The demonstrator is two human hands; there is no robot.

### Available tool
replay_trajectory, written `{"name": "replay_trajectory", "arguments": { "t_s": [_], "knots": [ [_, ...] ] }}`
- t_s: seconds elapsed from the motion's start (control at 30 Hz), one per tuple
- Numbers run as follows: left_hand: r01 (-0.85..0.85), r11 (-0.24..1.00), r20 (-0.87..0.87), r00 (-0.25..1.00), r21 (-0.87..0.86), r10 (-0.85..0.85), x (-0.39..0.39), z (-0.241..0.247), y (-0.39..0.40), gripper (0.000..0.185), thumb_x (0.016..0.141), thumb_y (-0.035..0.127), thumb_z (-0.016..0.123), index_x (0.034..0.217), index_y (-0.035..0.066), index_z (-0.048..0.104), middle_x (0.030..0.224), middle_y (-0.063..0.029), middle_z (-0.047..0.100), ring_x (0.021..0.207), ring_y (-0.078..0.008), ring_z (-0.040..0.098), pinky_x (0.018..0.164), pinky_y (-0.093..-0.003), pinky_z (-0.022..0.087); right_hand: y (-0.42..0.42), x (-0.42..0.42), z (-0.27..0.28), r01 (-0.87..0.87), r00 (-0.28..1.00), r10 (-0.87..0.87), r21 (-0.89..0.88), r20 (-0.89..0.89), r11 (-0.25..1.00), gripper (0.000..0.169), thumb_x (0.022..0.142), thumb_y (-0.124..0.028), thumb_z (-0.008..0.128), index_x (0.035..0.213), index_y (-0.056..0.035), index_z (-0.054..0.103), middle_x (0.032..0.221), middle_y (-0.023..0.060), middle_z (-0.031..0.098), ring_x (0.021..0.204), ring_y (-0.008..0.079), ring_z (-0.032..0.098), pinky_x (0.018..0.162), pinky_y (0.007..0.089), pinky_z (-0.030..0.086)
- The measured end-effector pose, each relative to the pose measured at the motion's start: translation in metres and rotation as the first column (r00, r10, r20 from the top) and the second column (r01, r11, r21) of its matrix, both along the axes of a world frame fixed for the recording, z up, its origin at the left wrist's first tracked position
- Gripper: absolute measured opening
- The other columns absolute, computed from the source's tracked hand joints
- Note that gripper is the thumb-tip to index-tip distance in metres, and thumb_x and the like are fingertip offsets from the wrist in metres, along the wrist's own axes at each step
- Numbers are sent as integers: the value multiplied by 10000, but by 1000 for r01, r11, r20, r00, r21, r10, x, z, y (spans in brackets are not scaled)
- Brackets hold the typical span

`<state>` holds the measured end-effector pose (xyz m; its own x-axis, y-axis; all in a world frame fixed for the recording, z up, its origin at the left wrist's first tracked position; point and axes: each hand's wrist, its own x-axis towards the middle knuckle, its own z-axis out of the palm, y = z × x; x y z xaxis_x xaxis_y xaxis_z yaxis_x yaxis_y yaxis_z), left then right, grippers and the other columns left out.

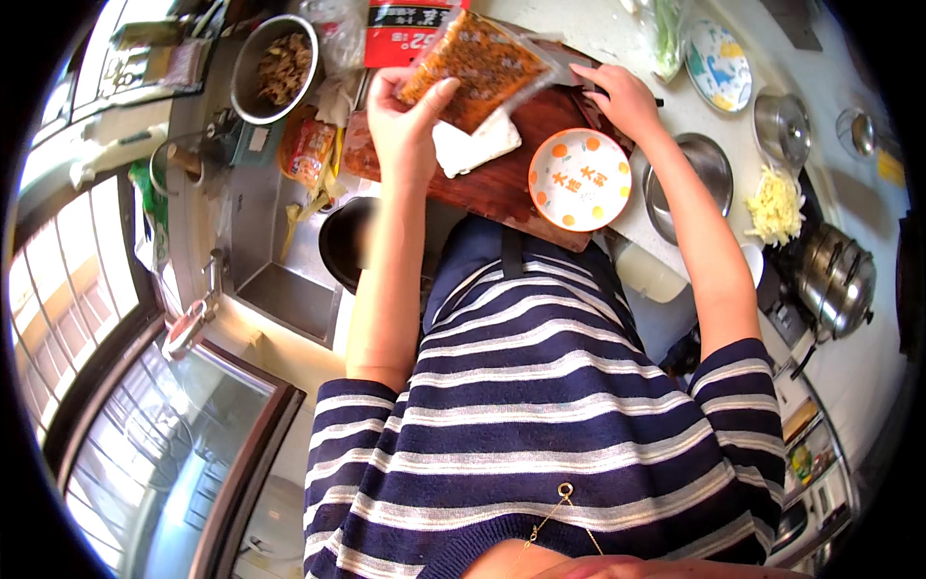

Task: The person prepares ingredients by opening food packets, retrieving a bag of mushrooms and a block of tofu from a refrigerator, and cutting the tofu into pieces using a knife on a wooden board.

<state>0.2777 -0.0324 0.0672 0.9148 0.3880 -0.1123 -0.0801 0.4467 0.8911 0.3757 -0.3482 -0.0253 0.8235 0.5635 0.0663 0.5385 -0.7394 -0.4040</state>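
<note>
My left hand [409, 119] holds a clear plastic packet of reddish-brown sauce or seasoning [481, 69] by its lower left edge, above a wooden cutting board [499, 192]. A white block or folded cloth [477, 145] lies on the board beneath the packet; which it is, I cannot tell. My right hand [615, 94] is over the board's far right part, its thumb and forefinger apart, near a dark-handled item, probably a knife, mostly hidden. A white bowl with orange dots [579, 179] sits at the board's near right corner.
A steel bowl of brownish food [278, 69] and a red package [409, 29] stand beyond the sink [289, 297]. On the right are an empty steel basin [691, 181], a patterned plate [718, 65], a lidded steel pot [781, 127], pale shredded food [775, 206] and a steamer pot [835, 279].
</note>
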Motion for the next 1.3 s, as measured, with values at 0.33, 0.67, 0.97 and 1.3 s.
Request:
{"name": "replay_trajectory", "arguments": {
  "t_s": [0.33,0.67,0.97,1.3],
  "knots": [
    [-183,961,-91,982,-205,167,-72,26,-24,318,849,-4,800,1023,96,555,948,-38,683,818,-104,659,630,-228,509,85,-31,126,479,621,279,636,-733,604,413,944,-298,730,1263,-42,674,1174,97,703,1028,186,673,867,313,526],
    [57,824,-324,933,564,157,-133,64,7,263,864,201,837,968,28,669,865,-7,689,782,-74,629,697,-236,517,158,-74,156,111,497,571,701,-653,705,239,928,-150,754,1089,22,712,962,16,703,891,87,629,814,273,508],
    [20,481,-191,932,876,308,-184,72,39,334,838,281,847,930,-10,713,778,-61,674,683,-129,612,650,-276,501,211,-134,157,-216,654,532,542,-537,812,216,835,-126,740,1008,1,717,870,118,708,796,198,668,741,326,516],
    [-134,480,-26,950,867,311,-252,60,88,316,794,266,860,853,-1,701,716,-77,593,645,-196,552,617,-326,454,265,-222,159,-191,766,439,485,-470,853,204,820,-140,733,952,15,723,790,148,706,721,240,685,691,354,525]
  ]
}}
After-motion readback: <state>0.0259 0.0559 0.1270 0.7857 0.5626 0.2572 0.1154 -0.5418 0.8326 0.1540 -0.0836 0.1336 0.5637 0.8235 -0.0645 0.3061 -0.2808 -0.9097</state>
